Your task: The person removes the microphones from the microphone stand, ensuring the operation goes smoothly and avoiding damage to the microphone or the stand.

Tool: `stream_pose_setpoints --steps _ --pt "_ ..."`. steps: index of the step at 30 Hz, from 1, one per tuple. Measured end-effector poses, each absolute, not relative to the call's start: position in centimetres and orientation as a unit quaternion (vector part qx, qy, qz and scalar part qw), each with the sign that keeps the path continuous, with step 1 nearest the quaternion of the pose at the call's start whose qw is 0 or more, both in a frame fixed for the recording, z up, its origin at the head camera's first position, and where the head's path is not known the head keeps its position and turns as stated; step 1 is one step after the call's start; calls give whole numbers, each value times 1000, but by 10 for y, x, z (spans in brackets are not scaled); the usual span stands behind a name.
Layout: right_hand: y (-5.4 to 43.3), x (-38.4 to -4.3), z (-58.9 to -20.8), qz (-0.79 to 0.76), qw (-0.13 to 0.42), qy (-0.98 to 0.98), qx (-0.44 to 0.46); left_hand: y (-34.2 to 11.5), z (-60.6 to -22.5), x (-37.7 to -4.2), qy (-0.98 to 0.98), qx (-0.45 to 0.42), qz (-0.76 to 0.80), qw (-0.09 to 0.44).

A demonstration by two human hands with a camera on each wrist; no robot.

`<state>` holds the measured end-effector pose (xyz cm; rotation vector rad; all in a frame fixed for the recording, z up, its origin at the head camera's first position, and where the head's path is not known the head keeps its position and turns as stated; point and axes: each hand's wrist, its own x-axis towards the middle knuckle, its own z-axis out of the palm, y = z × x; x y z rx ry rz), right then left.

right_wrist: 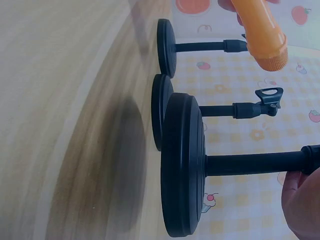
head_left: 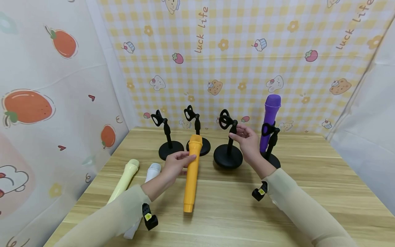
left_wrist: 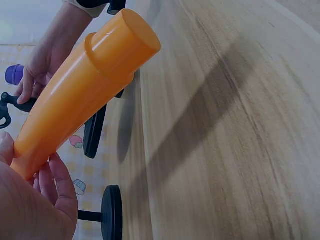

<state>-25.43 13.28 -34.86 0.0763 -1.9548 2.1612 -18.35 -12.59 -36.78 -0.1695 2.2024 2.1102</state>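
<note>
Beige sleeves (head_left: 105, 216) flank a glossy orange microphone (head_left: 192, 178).

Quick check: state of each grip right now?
Left grip: closed, holding the orange microphone.
Right grip: closed, holding the second black stand from the right.

Head view bright; wrist views dimmer; soft shadows on table (left_wrist: 270, 160); orange microphone (left_wrist: 82, 90) glossy
</note>
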Motion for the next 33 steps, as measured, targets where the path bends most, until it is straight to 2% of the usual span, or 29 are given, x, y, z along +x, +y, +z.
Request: stream_pose_setpoints --steps 19,33 --pt "124 -282 -341 744 122 -657 17 -139 -380 -173 730 -79 676 66" --pt "121 -303 -347 761 122 -637 -10 -148 -386 -166 749 -92 654 52"
